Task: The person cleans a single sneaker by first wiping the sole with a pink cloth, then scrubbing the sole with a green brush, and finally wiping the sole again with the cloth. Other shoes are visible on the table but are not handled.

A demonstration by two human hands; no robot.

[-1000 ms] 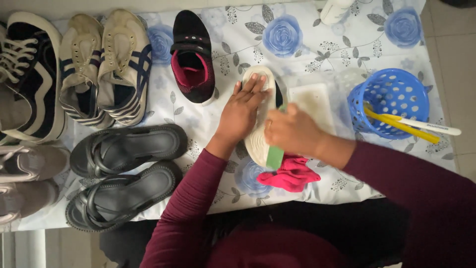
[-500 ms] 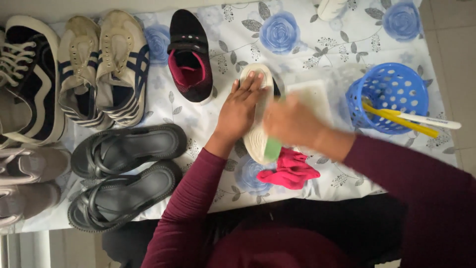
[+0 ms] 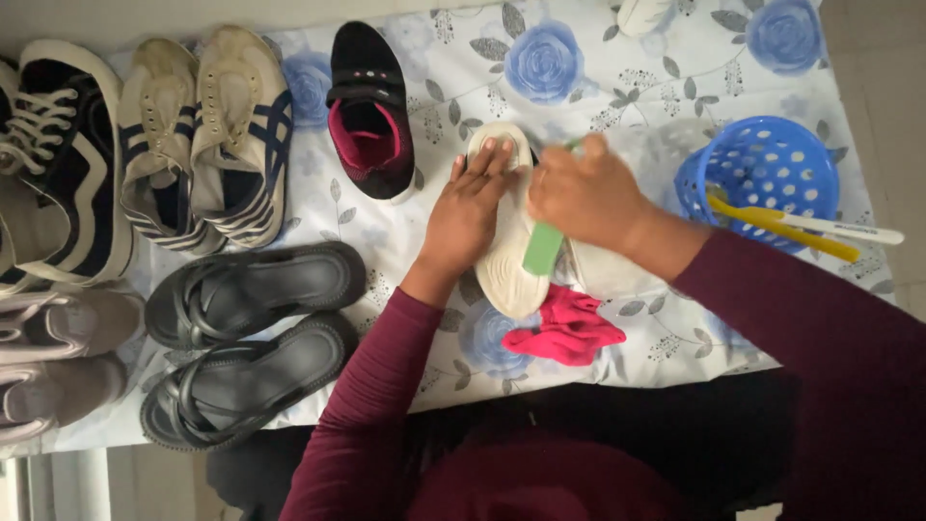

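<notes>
A small shoe lies sole up on the flowered cloth, its white sole facing me. My left hand lies flat on the sole and holds it down, fingers spread toward the toe. My right hand grips a green-handled brush against the right side of the sole; the brush head is hidden under my hand. The matching black and pink shoe stands upright to the left.
A pink rag lies just below the shoe. A blue perforated basket with yellow and white brushes sits at right. Two worn sneakers, black sandals and more shoes fill the left side.
My right hand has moved the brush up along the sole, from near the heel toward the toe. My left hand stays on the sole.
</notes>
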